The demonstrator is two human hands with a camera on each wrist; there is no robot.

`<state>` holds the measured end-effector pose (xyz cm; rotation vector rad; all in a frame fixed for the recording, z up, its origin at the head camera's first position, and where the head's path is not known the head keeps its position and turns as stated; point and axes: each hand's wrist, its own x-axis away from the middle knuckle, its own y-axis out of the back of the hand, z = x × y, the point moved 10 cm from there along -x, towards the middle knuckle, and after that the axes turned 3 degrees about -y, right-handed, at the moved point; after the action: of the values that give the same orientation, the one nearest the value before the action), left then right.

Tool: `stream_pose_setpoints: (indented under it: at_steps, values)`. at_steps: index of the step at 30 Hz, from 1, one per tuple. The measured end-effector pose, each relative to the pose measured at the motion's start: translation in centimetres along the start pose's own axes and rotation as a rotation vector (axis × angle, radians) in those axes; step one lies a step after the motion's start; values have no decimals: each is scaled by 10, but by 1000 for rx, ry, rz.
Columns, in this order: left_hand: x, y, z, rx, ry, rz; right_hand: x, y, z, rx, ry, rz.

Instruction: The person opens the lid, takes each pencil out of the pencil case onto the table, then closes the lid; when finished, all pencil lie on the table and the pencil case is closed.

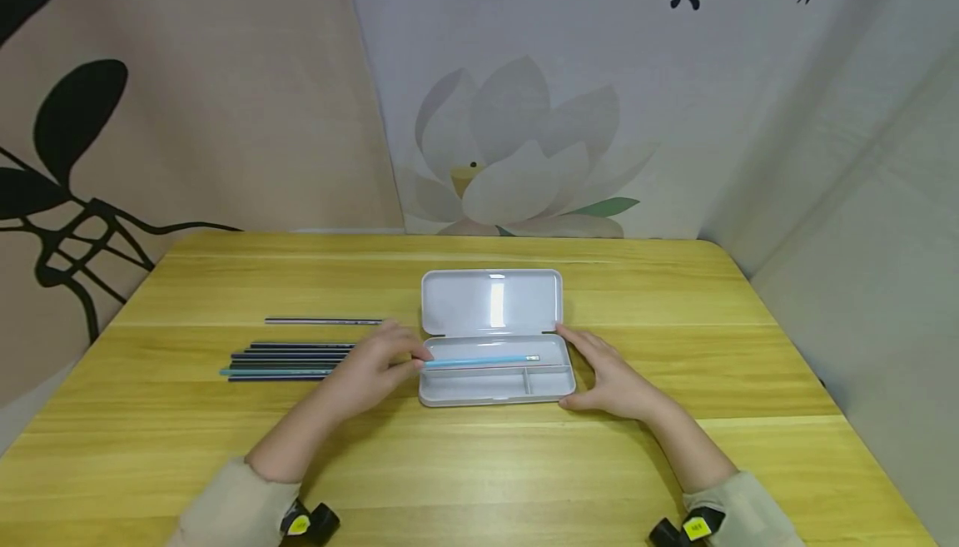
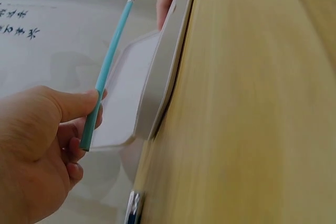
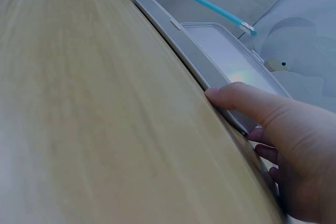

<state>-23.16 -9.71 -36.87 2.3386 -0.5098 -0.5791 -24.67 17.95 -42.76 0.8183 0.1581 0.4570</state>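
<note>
A light blue pencil [image 1: 479,360] with a metal-banded eraser end is pinched between the thumb and fingers of my left hand [image 1: 375,364]. In the left wrist view the pencil [image 2: 111,59] is raised above the table, tilted. It lies over the near half of a white pencil case [image 1: 472,399], whose lid [image 1: 457,301] stands open at the back. Dividers split the case's tray into compartments. My right hand [image 1: 614,376] holds the case's right end, thumb at the front corner and fingers at the back; the right wrist view shows that thumb [image 3: 226,95] against the side.
Left of the case lies a row of several dark pencils [image 1: 292,357] with a light blue pencil [image 1: 236,372] among them. Behind them is a single separate pencil [image 1: 322,320]. A printed cloth [image 1: 517,22] hangs along the back edge of the wooden table [image 1: 479,480].
</note>
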Motion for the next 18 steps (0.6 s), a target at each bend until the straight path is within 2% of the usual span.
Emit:
stream_pose_setpoints:
  at_steps: [8,18]
  values:
    - [21,20,1,-43,-41,-27,0,0,0,5,5,2]
    - [51,47,5,-119,-106,-98,1,-1,0,-3,0,4]
